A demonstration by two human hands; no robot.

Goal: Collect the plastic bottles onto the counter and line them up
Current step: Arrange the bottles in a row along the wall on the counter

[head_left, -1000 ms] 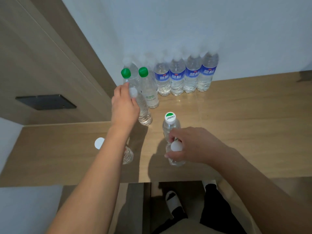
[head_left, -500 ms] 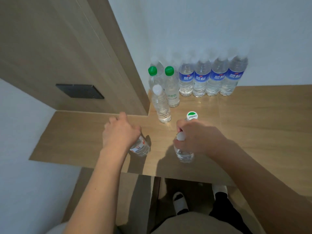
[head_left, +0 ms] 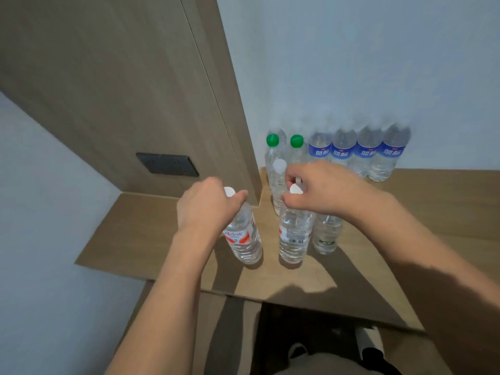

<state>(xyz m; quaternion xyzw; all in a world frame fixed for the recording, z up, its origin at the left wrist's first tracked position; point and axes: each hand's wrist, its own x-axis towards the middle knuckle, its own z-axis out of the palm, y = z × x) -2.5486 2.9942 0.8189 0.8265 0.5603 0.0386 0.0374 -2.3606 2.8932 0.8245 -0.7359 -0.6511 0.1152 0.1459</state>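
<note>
A: What do the hands hold?
B: The left hand (head_left: pixel 205 207) clamps a red-labelled bottle (head_left: pixel 243 236) by its neck; the right hand (head_left: pixel 319 190) pinches two bottles (head_left: pixel 293 236).
A: And the row (head_left: pixel 354 152)?
B: At twelve o'clock on the counter (head_left: pixel 140 234), against the wall.

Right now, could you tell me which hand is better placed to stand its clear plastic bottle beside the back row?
Probably the right hand: its two bottles sit nearer the back row than the left hand.
</note>
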